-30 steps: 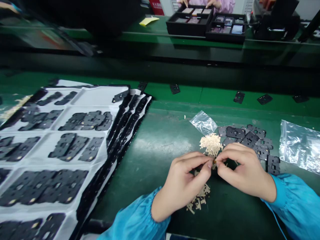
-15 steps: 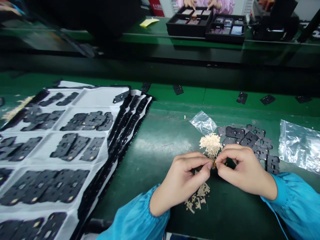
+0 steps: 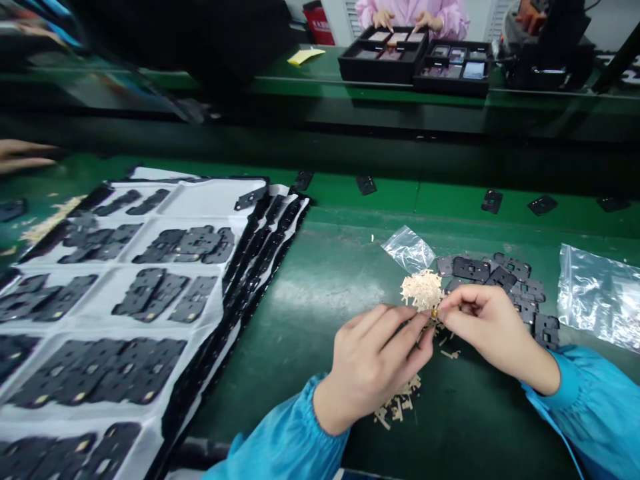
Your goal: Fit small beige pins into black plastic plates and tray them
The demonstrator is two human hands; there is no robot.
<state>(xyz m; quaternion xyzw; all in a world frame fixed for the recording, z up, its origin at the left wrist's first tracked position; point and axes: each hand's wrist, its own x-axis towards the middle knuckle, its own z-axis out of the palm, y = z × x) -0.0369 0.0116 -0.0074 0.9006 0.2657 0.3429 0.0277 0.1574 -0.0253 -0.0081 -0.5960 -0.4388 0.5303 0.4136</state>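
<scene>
Amber piece point(image 3: 435, 313), tiny, sits at the meeting fingertips of both hands, above the green worktop point(image 3: 305, 320); its shape is too small to make out. The right hand point(image 3: 493, 327) pinches it between thumb and forefinger, while the left hand point(image 3: 380, 363) has its fingers drawn narrow around the other side; whether these grip it too, I cannot tell. Both wrists end in gathered blue sleeves point(image 3: 280, 427). Below the left hand, partly covered by it, lies a loose scatter of cream strips point(image 3: 399, 407). Just beyond the fingertips rises a denser cream heap point(image 3: 421, 287), with a pile of black plates point(image 3: 515, 277) to its right, partly behind the right hand. A small clear bag point(image 3: 409, 250) lies just behind the heap, and a larger clear bag point(image 3: 600, 297) lies right of the plates. On the left, a stack of white-lined trays point(image 3: 205, 200) bears more black plates in its compartments. Farther off, several single plates lie spaced along a green strip point(image 3: 440, 193). At the far left edge shows another person's hand point(image 3: 23, 157), blurred. Across the bench, a person in pink point(image 3: 453, 17) has both hands at a black compartment box point(image 3: 377, 72).
</scene>
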